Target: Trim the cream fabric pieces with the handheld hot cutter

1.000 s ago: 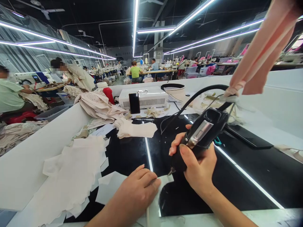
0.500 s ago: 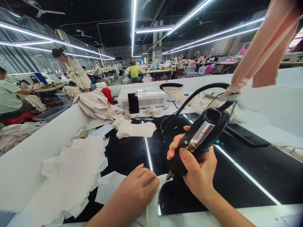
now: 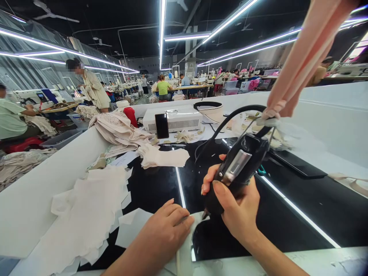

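Note:
My right hand [image 3: 240, 209] grips a black corded hand tool [image 3: 237, 168] with a silver lever on its side and a small metal tip pointing down. That tip is at the upper right edge of a pale fabric piece [image 3: 197, 220] on the black glossy tabletop [image 3: 218, 239]. With fingers laid flat, my left hand [image 3: 169, 226] presses on the same fabric, covering part of it. A twisted pink cloth strip [image 3: 301, 65] is tied near the tool's cable end. Whether the tip touches the fabric, I cannot tell.
Stacked pale fabric pieces [image 3: 83, 214] lie at left, a smaller stack [image 3: 165, 157] beyond my hands. Farther back are a white vented box [image 3: 178, 122], a phone [image 3: 161, 125] and a fabric heap [image 3: 117, 126]. A thick black cable [image 3: 230, 119] arches behind the tool. Co-workers sit beyond.
The tool's upper end and my right hand have shifted slightly left, with the tip staying near the fabric edge. The pink strip has swung left. My left hand has not moved.

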Available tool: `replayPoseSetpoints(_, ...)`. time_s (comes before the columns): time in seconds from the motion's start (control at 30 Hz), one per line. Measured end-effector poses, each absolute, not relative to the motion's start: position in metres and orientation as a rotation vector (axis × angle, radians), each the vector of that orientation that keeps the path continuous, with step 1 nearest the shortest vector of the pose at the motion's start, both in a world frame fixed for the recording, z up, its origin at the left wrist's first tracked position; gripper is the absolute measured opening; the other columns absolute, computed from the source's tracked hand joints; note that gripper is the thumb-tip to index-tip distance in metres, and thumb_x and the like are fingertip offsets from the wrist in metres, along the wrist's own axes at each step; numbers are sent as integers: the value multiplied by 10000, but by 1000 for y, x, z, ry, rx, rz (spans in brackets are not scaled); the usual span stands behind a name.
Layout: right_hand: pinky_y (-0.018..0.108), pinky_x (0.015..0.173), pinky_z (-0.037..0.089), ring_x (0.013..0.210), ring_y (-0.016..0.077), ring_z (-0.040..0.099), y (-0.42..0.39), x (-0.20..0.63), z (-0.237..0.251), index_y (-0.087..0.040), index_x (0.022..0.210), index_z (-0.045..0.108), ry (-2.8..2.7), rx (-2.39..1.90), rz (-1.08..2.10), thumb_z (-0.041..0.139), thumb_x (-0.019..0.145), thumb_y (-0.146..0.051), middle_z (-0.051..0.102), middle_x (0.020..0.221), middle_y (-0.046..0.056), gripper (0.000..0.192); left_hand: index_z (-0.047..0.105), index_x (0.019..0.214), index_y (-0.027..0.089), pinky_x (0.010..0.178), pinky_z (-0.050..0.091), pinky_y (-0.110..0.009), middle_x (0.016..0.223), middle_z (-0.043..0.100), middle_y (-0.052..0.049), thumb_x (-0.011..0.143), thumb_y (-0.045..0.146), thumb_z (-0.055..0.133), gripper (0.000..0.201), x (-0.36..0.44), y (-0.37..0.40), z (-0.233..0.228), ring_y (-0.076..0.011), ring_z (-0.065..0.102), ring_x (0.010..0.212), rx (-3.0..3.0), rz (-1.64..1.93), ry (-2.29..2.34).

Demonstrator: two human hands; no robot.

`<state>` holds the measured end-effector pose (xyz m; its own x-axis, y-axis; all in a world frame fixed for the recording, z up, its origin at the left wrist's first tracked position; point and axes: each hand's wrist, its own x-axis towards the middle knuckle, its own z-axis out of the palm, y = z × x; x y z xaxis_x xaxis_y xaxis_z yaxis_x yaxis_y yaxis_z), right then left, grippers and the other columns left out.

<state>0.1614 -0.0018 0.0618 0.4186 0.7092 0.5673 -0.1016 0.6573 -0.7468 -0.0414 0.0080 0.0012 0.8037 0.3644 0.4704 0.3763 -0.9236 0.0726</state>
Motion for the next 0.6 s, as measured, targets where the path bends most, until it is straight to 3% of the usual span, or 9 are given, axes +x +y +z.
replayPoseSetpoints(0.17,260,586,627,608,130,689,-2,169,57,-304,1312,664,-990,-649,592,889,947,-322,756,882,-38,430,676,1273,159,1153,635,-500,1112,757,-46,1195,138,449,240,-41,7,3,-184,781,1008,-2942,-799,-592)
replayPoseSetpoints(0.4,276,549,612,578,142,682,-5,167,58,-290,1175,662,-1011,-691,550,854,957,-291,750,851,-44,290,663,1335,153,1168,628,-458,1159,765,-72,1190,130,461,249,-42,8,8,-188,775,1080,-2904,-792,-588)
replayPoseSetpoints(0.6,261,545,612,572,134,686,-8,166,64,-278,1035,666,-1014,-727,517,856,925,-237,759,838,-42,223,628,1319,120,927,695,-345,1177,739,-136,1129,47,446,273,-45,-3,7,-239,768,1072,-2846,-774,-699)
